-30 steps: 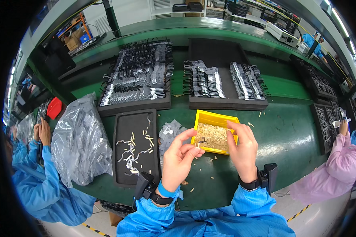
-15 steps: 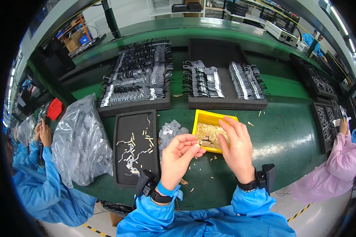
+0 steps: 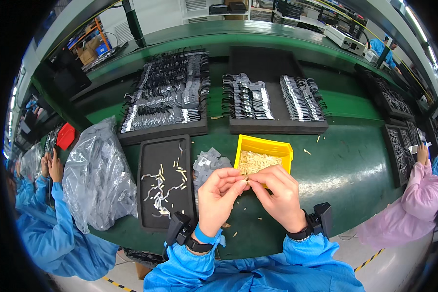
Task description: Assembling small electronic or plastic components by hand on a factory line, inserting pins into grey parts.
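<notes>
My left hand (image 3: 219,198) and my right hand (image 3: 277,194) meet at the near edge of a yellow bin (image 3: 264,142), thumbs and fingertips pinched together. Between the left fingertips is a small thin strip (image 3: 246,178), mostly covered by the fingers. The right fingertips close at the same spot; what they pinch is too small to make out. Many small pale beige pieces (image 3: 258,159) fill the bin. Left of my hands lies a heap of grey translucent flat pieces (image 3: 210,161). Beyond it, a black tray (image 3: 148,146) holds bent metallic strips (image 3: 159,194) and loose beige pieces.
Two black foam trays (image 3: 277,127) with rows of dark strip parts stand at the back. A large clear plastic bag (image 3: 100,180) of grey pieces sits at left. A red bin (image 3: 65,136) stands farther left. Co-workers' arms (image 3: 56,170) show at both sides; more trays (image 3: 399,155) are at right.
My right hand, spread over the yellow bin before, has come down and left and closed its fingertips against the left ones. The left hand has barely moved.
</notes>
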Motion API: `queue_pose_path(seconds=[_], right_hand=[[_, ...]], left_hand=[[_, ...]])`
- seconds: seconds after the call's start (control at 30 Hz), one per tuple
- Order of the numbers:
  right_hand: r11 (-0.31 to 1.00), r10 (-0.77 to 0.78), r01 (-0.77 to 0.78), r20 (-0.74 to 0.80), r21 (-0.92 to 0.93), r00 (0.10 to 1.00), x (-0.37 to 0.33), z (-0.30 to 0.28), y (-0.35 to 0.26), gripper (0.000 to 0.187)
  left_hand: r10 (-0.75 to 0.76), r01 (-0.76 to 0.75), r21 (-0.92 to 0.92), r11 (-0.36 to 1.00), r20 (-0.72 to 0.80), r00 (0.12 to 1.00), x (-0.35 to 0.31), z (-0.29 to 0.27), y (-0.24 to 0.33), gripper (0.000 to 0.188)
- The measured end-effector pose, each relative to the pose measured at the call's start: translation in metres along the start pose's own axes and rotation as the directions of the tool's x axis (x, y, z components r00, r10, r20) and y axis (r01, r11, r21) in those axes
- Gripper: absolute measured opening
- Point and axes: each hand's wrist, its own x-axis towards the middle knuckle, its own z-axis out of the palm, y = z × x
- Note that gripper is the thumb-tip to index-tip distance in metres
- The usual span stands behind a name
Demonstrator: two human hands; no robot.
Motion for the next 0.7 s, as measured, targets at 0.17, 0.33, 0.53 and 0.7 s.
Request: queue_pose_path(seconds=[0.17, 0.33, 0.53, 0.7], right_hand=[[0.998, -0.027, 0.027, -0.002, -0.048, 1.000, -0.001, 0.000, -0.001, 0.014], [0.995, -0.005, -0.001, -0.062, -0.098, 0.998, 0.002, -0.005, 0.003, 0.015], [0.934, 0.140, -0.163, -0.094, -0.318, 0.986, 0.002, -0.019, 0.026, 0.012], [0.970, 0.168, -0.189, -0.143, -0.151, 0.975, 0.008, -0.016, 0.004, 0.013]], left_hand=[[0.222, -0.222, 0.299, 0.928, 0.034, 0.974, -0.002, 0.000, -0.006, 0.023], [0.142, -0.141, 0.034, 0.989, -0.021, 0.990, -0.002, 0.008, -0.007, 0.015], [0.096, -0.095, 0.121, 0.988, -0.001, 0.995, 0.000, 0.003, -0.002, 0.015], [0.204, -0.198, 0.212, 0.957, -0.010, 0.979, 0.001, 0.000, -0.007, 0.015]])
